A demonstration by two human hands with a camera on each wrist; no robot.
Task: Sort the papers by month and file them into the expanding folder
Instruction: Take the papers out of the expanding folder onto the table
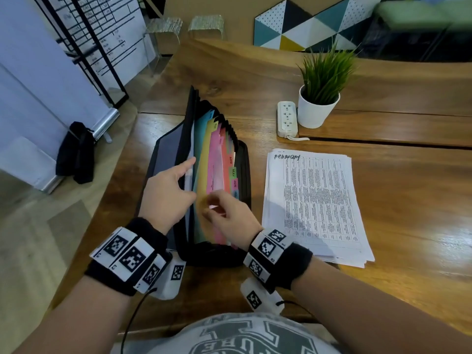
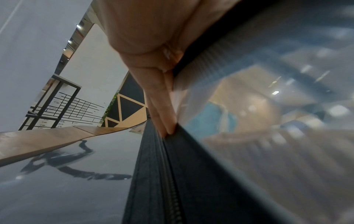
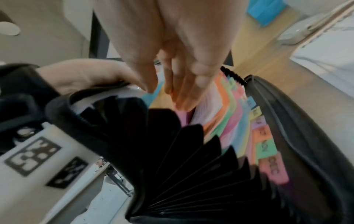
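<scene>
1. Head view: the left hand (image 1: pixel 166 192) grips the zippered front edge of the folder (image 1: pixel 242 175), fingers curled over it, pulling the pockets apart.
2. The right hand (image 1: pixel 229 215), blurred, reaches its nearly straight fingers (image 3: pixel 184 97) down among the coloured dividers (image 1: pixel 217 169); I cannot tell whether it grasps anything.
3. The folder stands fanned out on the table (image 1: pixel 408 200).
4. Just to its right lies a stack of papers (image 1: pixel 316 205), topmost headed "February".
</scene>
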